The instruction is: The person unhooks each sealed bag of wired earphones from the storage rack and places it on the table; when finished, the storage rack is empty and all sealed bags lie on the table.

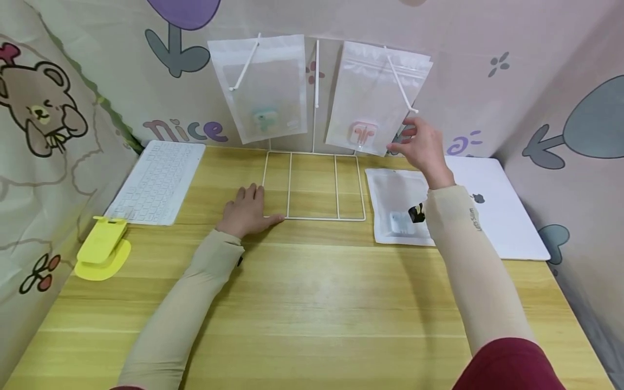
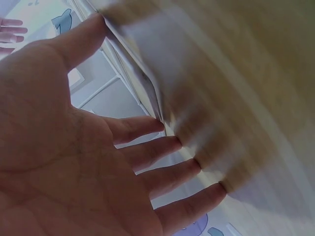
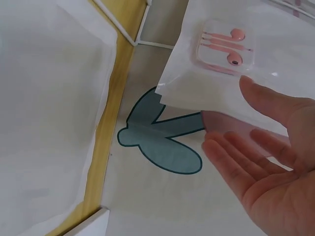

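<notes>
Fingers (image 2: 167,178) spread (thumb apart), the left hand (image 1: 244,212) touches the rack (image 1: 325,219).

Home-like desk nook — wood-grain desk (image 1: 317,319), keyboard (image 1: 158,181), laptop (image 1: 509,222) — cartoon-print cloth (image 1: 463,32) behind.

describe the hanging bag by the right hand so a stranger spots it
On the wooden table stands a white wire rack. From its rightmost hook hangs a translucent white plastic bag. Unlike its neighbours, it shows pink earphones inside.

Beige arm sleeves (image 1: 480,276), dark lettering (image 1: 475,219) on right; maroon upper sleeves (image 1: 509,368).
</notes>
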Tool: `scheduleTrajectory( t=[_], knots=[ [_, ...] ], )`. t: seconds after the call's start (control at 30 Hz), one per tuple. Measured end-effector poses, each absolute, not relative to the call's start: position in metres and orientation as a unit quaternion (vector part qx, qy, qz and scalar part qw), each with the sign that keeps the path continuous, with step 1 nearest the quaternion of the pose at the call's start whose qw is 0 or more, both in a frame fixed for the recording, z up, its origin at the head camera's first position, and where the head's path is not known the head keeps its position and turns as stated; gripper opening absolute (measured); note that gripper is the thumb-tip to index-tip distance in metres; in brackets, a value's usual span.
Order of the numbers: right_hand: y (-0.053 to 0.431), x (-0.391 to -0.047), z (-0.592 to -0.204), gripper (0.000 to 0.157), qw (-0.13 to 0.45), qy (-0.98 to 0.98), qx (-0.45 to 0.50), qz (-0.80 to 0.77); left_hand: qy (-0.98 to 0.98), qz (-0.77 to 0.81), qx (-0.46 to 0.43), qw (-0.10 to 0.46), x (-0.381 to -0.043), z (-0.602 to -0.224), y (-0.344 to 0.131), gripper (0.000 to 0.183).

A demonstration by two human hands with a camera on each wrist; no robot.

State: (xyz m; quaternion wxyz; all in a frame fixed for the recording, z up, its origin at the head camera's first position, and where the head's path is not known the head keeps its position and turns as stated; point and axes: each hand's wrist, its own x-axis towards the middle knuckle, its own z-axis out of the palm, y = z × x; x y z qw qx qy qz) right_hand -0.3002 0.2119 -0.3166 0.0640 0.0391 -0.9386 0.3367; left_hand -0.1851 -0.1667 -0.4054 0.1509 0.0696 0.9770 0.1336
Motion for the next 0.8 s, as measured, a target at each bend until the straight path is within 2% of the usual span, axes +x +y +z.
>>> scheduleTrajectory(
  t=[0.23, 0.4, 0.8],
  knots=[
    [0.206, -0.303, -0.316, 0.038, 0.093, -0.932, 0.053, 0.347, 0.977, 0.136, 0.067, 0.148, -0.185, -0.405, -0.165, 0.100],
    [0.206, -0.306, -0.317, 0.029, 0.101, -0.928, 0.049, 0.355, 0.977, 0.136, 0.069, 0.150, -0.185, -0.406, -0.166, 0.101],
    [0.202, -0.310, -0.314, 0.037, 0.025, -0.885, 0.014, 0.465, 0.977, 0.132, 0.073, 0.148, -0.185, -0.407, -0.167, 0.100]
  ],
)
